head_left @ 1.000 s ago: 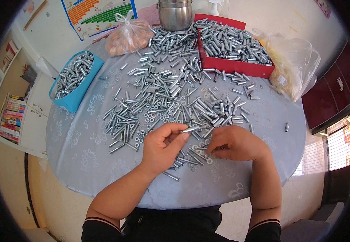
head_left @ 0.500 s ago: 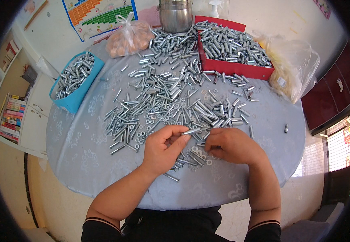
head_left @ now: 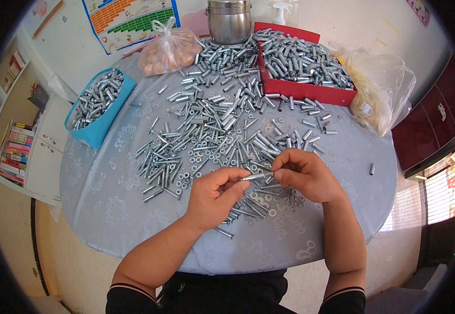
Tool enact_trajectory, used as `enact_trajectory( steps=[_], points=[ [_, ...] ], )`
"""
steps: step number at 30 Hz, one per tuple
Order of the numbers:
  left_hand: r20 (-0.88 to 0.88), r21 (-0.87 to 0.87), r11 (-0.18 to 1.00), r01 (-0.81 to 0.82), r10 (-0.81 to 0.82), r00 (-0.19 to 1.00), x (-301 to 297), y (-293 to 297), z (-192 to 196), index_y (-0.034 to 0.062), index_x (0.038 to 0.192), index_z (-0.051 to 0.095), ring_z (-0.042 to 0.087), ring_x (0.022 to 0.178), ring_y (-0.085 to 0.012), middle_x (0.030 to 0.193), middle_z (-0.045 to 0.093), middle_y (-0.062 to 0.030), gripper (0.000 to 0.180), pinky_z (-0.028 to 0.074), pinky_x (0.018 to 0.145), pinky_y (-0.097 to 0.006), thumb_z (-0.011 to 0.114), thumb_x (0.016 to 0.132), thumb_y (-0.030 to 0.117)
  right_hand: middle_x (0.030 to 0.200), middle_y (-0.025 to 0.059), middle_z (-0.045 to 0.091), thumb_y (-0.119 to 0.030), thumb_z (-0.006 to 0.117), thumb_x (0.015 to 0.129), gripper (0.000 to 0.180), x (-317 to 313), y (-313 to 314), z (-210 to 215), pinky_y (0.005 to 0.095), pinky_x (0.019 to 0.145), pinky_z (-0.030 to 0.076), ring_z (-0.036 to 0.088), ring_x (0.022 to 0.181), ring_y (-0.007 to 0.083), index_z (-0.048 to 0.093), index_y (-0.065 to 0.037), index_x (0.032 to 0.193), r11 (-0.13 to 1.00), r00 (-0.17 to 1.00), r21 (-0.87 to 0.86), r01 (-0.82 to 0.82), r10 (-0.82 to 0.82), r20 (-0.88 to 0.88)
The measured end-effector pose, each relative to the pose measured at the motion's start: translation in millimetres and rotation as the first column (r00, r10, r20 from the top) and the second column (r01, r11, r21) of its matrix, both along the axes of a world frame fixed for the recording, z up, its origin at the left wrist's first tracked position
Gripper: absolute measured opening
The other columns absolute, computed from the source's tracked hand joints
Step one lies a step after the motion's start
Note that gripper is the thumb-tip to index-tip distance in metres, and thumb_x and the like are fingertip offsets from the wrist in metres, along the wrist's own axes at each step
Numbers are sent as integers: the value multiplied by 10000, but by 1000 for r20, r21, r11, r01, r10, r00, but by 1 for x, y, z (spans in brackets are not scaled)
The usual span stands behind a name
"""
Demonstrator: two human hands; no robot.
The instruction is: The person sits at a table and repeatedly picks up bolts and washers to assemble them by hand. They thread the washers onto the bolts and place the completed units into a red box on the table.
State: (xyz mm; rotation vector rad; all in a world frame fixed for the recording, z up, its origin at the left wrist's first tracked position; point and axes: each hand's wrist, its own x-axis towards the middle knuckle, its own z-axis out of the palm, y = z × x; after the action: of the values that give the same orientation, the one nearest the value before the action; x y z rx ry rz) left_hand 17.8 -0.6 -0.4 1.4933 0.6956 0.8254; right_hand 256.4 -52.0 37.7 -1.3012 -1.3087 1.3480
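A: Checking grip first. Left hand point(head_left: 214, 196) pinching one end of a metal sleeve point(head_left: 255, 177) w/ thumb + fingertips; right hand point(head_left: 303, 175) pinching the other end. Both clenched on same piece, lifted just above the pile, between the two hands.

B: Axis?

A: Lying roughly left-right, near level, right end tipping up a bit. Left fingers meeting it from the lower left, right fingers from the right. Both touching it, neither nearer. Can't tell if a washer is sitting on it, too small.

B: Under the hands?

A: Resting just over loose washers point(head_left: 277, 201) and more sleeves, scattered thick on the table point(head_left: 107, 209): round, grey-blue patterned cloth. Bare cloth toward the near edge and far left.

B: Going further out?

A: Main heap of sleeves point(head_left: 212, 131) spreading across the middle. One stray sleeve point(head_left: 372, 168) well apart to the right. Blue bin point(head_left: 99, 102) at far left, filled w/ sleeves. Red tray point(head_left: 301, 65) at far right-centre, also heaped. Clear plastic bag point(head_left: 379, 91) beside the tray; tied bag point(head_left: 169, 49) of brownish stuff at the back, steel pot point(head_left: 229, 21) next to it.

B: Room?

A: Pale floor, bookshelf point(head_left: 13, 146) on the left, dark red cabinet point(head_left: 426, 125) on the right, chart point(head_left: 130, 18) on the far wall.
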Motion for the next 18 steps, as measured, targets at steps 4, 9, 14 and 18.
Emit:
enact_trajectory(
  steps=[4,9,14,18],
  points=[
    [-2,5,1000,19,-19,1000,-1,1,2,-27,1147,648,610,736,-66,917,693,-61,223,495,640,-194,650,927,8,847,-33,623,-54,675,927,94,-2,1,-2,212,664,451,544,747,45,648,-17,1009,1000,998,-7,16,-16,-61],
    [34,-5,1000,-23,23,999,2,0,2,-16,1101,677,612,685,-54,809,692,-28,202,483,603,-203,687,910,48,830,-28,623,-48,674,924,107,-3,2,-4,218,649,458,548,726,48,649,-13,1023,1000,997,1,15,-15,-80],
    [-16,-8,1000,11,-11,1000,-1,1,4,-25,1147,648,618,742,-71,927,702,-70,221,500,642,-197,646,931,20,820,-23,624,-44,686,913,112,-6,2,-5,213,619,452,550,696,47,643,-9,1011,998,996,5,66,-66,-65],
    [-13,-12,1000,7,-8,1000,-1,1,3,-24,1147,647,619,744,-71,933,703,-72,219,501,644,-198,648,933,26,822,-18,628,-43,693,903,104,-4,2,-6,209,618,453,557,699,46,636,-9,984,998,997,21,63,-62,-49]
  ],
)
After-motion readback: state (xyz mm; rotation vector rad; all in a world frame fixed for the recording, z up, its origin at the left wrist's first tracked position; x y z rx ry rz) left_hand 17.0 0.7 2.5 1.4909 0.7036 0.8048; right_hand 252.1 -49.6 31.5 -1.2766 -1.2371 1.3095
